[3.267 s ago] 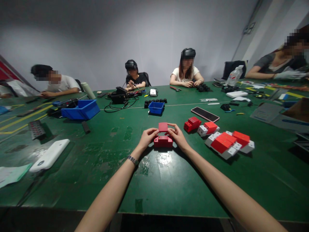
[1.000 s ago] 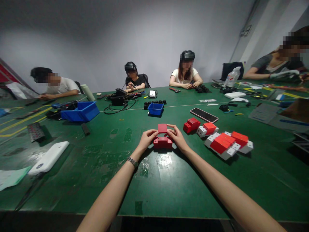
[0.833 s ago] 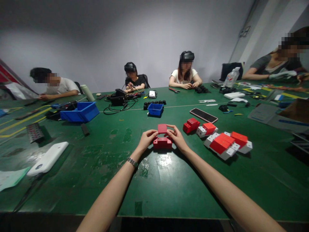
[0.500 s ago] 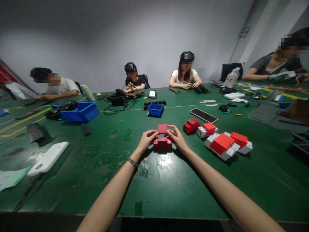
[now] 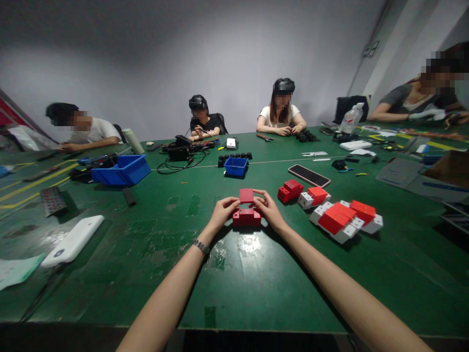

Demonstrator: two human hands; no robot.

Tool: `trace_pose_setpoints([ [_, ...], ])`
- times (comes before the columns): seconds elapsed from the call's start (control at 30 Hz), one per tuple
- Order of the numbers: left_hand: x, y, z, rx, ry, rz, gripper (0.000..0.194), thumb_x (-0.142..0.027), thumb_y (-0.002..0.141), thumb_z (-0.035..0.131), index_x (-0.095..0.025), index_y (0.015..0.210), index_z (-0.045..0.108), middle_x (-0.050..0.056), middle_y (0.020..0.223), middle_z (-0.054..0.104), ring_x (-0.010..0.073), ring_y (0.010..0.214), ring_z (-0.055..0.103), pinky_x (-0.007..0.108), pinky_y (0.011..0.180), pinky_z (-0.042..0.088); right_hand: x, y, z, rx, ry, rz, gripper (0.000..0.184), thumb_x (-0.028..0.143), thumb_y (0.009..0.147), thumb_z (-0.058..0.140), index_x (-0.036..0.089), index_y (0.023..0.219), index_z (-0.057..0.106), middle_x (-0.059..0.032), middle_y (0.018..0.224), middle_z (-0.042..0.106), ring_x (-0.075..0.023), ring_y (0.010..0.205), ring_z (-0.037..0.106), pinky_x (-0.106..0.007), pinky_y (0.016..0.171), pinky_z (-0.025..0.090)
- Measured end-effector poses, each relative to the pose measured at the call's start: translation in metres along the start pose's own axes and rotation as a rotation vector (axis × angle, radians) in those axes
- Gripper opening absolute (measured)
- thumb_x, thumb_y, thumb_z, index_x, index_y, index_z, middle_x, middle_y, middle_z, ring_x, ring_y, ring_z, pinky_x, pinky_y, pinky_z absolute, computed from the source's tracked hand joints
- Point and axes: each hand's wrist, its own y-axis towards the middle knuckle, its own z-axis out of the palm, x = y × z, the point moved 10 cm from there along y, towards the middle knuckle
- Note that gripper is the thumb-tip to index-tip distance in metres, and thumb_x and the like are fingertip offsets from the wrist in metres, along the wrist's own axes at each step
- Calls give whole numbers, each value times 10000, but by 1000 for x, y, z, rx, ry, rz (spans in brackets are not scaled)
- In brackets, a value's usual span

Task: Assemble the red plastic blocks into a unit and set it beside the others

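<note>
Between my fingertips I hold a small red square-faced piece (image 5: 246,196), pinched from both sides. My left hand (image 5: 225,211) is closed on its left edge, and my right hand (image 5: 270,209) grips the right edge with the index finger stretched along the far side. Just below it, close to me, a red plastic housing block (image 5: 246,218) stands on the green table (image 5: 278,288). Whether the two red parts touch is hard to make out. To the right sit another red block (image 5: 290,190) and several red-and-white blocks (image 5: 337,220).
A phone (image 5: 309,175) lies beyond the red blocks. A small blue bin (image 5: 236,166) stands ahead, a larger blue bin (image 5: 126,171) farther left. A white power bank (image 5: 75,240) with a cable lies at left. Several people sit around the table; one at right wears gloves (image 5: 427,115).
My hands and the red piece keep the same pose throughout. The view has shifted slightly since the earliest frame. At the right, the co-worker's gloved hands have moved a little.
</note>
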Motion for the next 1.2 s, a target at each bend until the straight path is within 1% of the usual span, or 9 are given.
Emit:
trace_pose_setpoints([
  [0.6,-2,-1,0,-3,-5,-3,326,-409,673,681,-121,825,688,71,839,691,177,736,613,284,715,482,3,-1,2,7,3,2,355,364,758,622,251,1080,522,-9,862,652,-140,742,622,-257,677,482],
  [0.9,5,1,0,9,-6,-2,320,-403,692,670,-122,845,681,62,839,690,169,741,611,272,716,476,-1,1,0,8,1,-10,364,362,756,623,251,1088,521,-8,873,655,-136,744,619,-253,677,483],
  [1.2,1,0,0,9,9,8,316,-399,693,667,-122,845,683,69,852,691,177,753,613,278,721,478,2,0,0,5,-14,-18,347,354,764,615,251,1083,524,-8,873,648,-138,745,616,-254,671,479],
])
